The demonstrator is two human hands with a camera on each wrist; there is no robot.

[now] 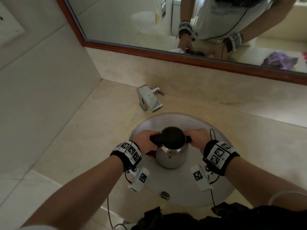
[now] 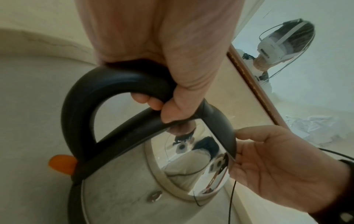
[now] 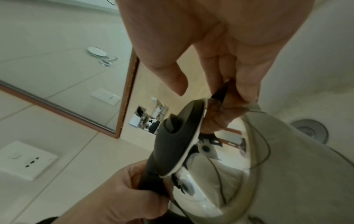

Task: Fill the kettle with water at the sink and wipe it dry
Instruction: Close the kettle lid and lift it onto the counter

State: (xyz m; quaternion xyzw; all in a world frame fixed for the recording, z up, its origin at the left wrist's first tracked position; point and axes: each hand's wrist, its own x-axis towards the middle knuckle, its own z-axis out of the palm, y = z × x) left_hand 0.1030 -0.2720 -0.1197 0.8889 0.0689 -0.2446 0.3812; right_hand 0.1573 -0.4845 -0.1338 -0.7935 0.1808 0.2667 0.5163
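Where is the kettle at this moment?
In the head view the kettle is in the middle, over the round sink basin, in front of the faucet. The left hand grips its black handle; the right hand touches its opposite rim.

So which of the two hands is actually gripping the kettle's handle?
The left hand: its fingers curl round the black handle of the kettle. The right hand only holds the rim on the opposite side, by the spout.

No readable text, brand, number or label is found in any view. Only black-and-white coded square markers are seen on the wrist bands [image 1: 130, 149], and faint print on the mirrored shirt [image 1: 223, 10] is blurred.
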